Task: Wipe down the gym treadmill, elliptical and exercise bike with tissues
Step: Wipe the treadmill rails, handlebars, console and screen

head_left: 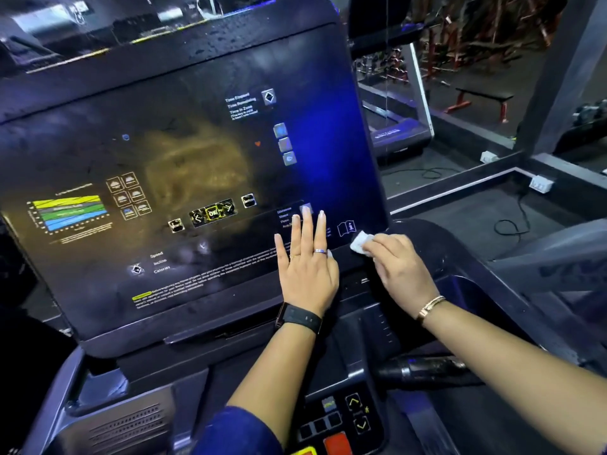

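Item: treadmill console panel, one, dark and glossy, tilted back, printed with a coloured zone chart, six program icons and small lettering mostly too blurred to read; droplets sit along its top edge. Hands, two. Left hand: fingers straight and spread, laid flat on the lower right part of the panel, holding nothing; two rings; one black wristband. Right hand: fingers curled over one white tissue, pressing it to the panel's lower right corner just beside the booklet symbol; one gold bracelet. Most of the tissue is hidden under the fingers. Lower controls: two arrow keys; one red button, cut off by the bottom edge; one speaker grille; one black grip bar, its far end behind the right forearm. Room: dim gym with blue light, dark floor. One second treadmill partly behind the console; one flat bench with red legs; two white wall sockets; one loose black cable. Red racks at the far back are indistinct.
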